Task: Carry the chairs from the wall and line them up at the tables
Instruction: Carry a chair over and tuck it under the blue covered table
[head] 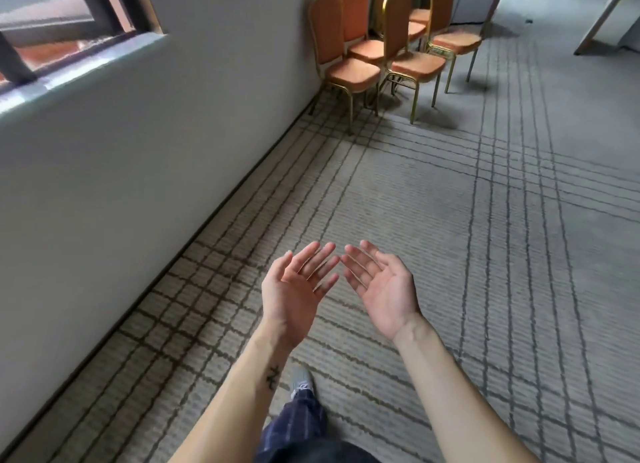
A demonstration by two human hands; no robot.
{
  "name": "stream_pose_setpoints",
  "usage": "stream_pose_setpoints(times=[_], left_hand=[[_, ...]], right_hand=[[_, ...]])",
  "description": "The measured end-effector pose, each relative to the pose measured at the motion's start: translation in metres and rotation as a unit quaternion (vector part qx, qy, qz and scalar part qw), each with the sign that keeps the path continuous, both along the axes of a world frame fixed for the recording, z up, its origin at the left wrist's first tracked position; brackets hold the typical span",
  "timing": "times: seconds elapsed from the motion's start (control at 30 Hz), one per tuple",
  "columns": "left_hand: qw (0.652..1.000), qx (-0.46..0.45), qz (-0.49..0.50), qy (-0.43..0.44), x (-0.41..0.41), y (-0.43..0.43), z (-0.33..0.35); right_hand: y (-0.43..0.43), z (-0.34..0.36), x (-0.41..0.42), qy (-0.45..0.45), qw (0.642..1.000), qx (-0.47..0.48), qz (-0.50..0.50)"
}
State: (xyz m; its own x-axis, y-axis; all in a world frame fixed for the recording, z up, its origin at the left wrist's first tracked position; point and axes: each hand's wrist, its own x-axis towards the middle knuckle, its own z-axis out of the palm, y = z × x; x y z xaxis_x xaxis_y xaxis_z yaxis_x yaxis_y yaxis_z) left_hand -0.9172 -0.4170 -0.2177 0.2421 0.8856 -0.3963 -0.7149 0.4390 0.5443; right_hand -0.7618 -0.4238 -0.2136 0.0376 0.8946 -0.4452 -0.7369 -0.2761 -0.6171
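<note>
The left hand (294, 289) and the right hand (381, 289) are palm up, fingers spread wide, holding nothing, fingertips near each other. The chairs (356, 71) cluster well ahead of them against the wall (138, 151), whose base edge runs along the left hand's side. Open carpet (450, 203) stretches ahead and past the right hand. The slanted leg (601, 15) far ahead on the right is perhaps a table's.

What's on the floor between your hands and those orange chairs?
Only bare lined carpet, in the head view, between the left hand, right hand and the chairs.
</note>
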Motion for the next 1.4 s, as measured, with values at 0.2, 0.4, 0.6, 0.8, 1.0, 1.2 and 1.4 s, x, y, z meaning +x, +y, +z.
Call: stream_pose_setpoints(times=[0.2, 0.4, 0.6, 0.8, 1.0, 1.2, 1.4], left_hand=[[0.999, 0.027, -0.039, 0.011, 0.005, 0.174, 0.028], [0.998, 0.032, -0.048, 0.013, 0.026, 0.322, 0.03], [0.999, 0.023, -0.034, 0.026, 0.074, 0.491, 0.011], [0.999, 0.02, -0.002, 0.033, 0.109, 0.639, 0.027], [0.999, 0.003, 0.027, 0.02, 0.128, 0.776, 0.024], [1.0, 0.006, 0.02, 0.016, 0.136, 0.936, -0.001], [1.0, 0.025, -0.015, -0.008, 0.138, 1.111, 0.013]], right_hand=[[0.157, 0.028, 0.002, 0.007, 0.999, 0.024, -0.027], [0.301, 0.024, 0.027, 0.013, 0.999, 0.015, -0.044], [0.481, -0.001, 0.072, 0.03, 0.999, 0.005, -0.031], [0.643, 0.01, 0.111, 0.035, 0.999, 0.007, 0.001], [0.786, 0.014, 0.136, 0.037, 0.999, 0.007, 0.014], [0.94, -0.01, 0.136, 0.021, 1.0, -0.011, -0.005], [1.096, 0.016, 0.129, -0.013, 0.999, 0.004, -0.033]])
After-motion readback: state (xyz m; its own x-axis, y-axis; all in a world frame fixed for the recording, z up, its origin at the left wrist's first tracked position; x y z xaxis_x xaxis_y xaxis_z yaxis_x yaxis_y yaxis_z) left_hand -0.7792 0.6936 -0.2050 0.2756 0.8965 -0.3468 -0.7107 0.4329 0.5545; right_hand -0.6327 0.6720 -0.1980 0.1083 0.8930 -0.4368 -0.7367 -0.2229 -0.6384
